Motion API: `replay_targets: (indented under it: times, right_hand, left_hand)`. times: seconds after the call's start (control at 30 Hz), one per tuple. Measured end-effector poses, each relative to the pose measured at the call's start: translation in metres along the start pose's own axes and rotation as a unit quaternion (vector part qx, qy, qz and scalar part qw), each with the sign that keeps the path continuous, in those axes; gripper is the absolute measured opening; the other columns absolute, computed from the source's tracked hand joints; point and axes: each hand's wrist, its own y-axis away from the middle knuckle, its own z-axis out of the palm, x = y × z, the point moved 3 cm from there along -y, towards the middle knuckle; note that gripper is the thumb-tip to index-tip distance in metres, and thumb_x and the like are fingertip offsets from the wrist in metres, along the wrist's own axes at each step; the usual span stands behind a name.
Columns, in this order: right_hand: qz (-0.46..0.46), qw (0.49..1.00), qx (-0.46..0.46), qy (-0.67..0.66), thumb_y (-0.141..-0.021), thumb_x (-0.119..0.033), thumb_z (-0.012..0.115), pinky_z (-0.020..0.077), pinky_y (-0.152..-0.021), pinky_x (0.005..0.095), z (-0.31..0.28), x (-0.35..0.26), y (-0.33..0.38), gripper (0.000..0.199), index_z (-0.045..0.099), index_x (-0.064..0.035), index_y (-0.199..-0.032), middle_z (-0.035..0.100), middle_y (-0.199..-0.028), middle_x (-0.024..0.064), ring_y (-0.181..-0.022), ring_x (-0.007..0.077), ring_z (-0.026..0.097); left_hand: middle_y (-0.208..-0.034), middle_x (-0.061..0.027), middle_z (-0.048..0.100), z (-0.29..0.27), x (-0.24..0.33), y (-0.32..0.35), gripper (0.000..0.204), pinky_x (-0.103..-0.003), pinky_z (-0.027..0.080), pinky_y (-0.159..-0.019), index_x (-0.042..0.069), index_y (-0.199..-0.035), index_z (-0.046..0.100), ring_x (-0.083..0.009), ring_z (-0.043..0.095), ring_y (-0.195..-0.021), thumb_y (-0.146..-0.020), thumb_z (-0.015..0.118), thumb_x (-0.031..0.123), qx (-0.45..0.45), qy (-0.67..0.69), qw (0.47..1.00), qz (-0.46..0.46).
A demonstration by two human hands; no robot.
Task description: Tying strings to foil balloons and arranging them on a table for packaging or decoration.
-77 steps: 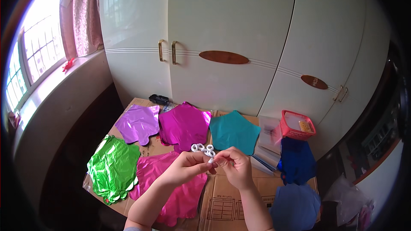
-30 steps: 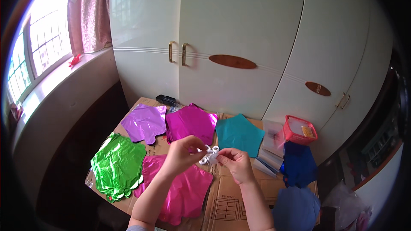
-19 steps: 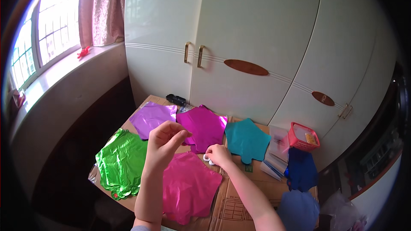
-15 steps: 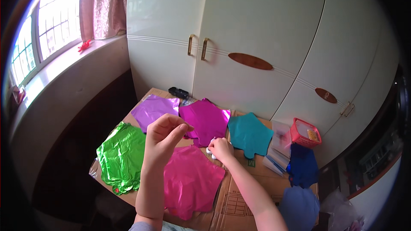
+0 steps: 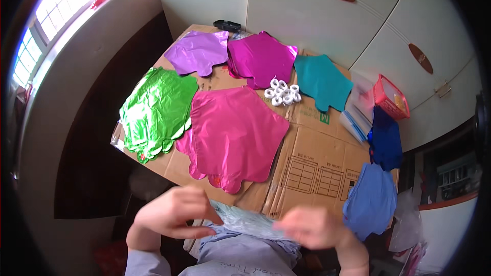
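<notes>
Left of centre lies green foil (image 5: 156, 115); below, the left hand (image 5: 176, 212) has thumb and fingers apart. Mid-frame, pink foil (image 5: 238, 133) separates clear plastic (image 5: 248, 221), lower centre, from white rolls (image 5: 283, 93). Lower right, the right hand (image 5: 314, 226) is too blurred to tell its grip; far right, a red basket (image 5: 390, 98).

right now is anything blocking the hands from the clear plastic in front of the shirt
Nothing visible is. The left hand is at the left end of the clear plastic, the blurred right hand at its right end. The pink foil lies beyond, not between.
</notes>
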Motion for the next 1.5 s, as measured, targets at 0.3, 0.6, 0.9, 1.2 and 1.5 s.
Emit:
replay_targets:
  times: [0.3,0.6,0.9,1.2,1.5]
  right_hand:
    - [0.213,0.96,0.177,0.043,-0.082,-0.015,0.06,0.051,-0.067,0.0358,0.154,0.122,0.08,0.013,0.065,-0.006,-0.091,0.065,-0.083,0.0115,-0.076,0.0302,0.063]
    - [0.203,0.943,0.169,0.201,-0.075,-0.015,0.065,0.0493,-0.062,0.0364,0.187,0.136,0.032,0.007,0.066,-0.0082,-0.078,0.065,-0.074,0.0082,-0.07,0.0272,0.062]
    - [0.174,0.95,0.222,0.133,-0.074,-0.008,0.064,0.0481,-0.061,0.0372,0.184,0.126,0.032,0.002,0.063,-0.0064,-0.074,0.063,-0.074,0.0094,-0.068,0.0282,0.061]
    - [0.214,0.945,0.138,-0.207,-0.085,-0.002,0.053,0.045,-0.054,0.0327,0.153,0.072,0.042,0.006,0.049,-0.0043,-0.09,0.056,-0.068,0.01,-0.06,0.0228,0.059]
    - [-0.142,0.809,0.266,-0.504,-0.068,0.012,0.056,0.021,-0.034,0.0286,0.02,0.005,0.145,0.025,0.044,-0.0017,-0.084,0.044,-0.053,0.0051,-0.036,0.0131,0.034]
  left_hand:
    - [-0.089,-0.0112,0.063,0.156,-0.148,0.087,0.015,-0.037,0.048,-0.075,0.006,-0.089,0.066,-0.0287,0.059,-0.086,-0.075,0.063,0.011,0.078,-0.112,0.944,-0.299]
    - [-0.089,-0.0134,0.06,0.17,-0.147,0.064,0.015,-0.041,0.046,-0.075,0.005,-0.082,0.064,-0.0318,0.056,-0.09,-0.068,0.066,0.01,0.139,-0.203,0.938,-0.243]
    - [-0.083,-0.0124,0.062,0.182,-0.146,0.053,0.019,-0.041,0.044,-0.077,0.008,-0.086,0.067,-0.0319,0.058,-0.084,-0.067,0.068,0.014,0.114,-0.207,0.956,-0.173]
    - [-0.074,-0.0088,0.063,0.14,-0.134,0.074,0.012,-0.037,0.046,-0.076,0.007,-0.077,0.066,-0.0259,0.061,-0.078,-0.065,0.066,0.009,0.043,-0.173,0.964,-0.196]
    - [-0.071,-0.0018,0.06,0.004,-0.121,0.159,0.013,-0.021,0.043,-0.06,-0.003,-0.078,0.06,-0.006,0.054,-0.067,-0.083,0.061,0.01,0.306,0.117,0.849,-0.414]
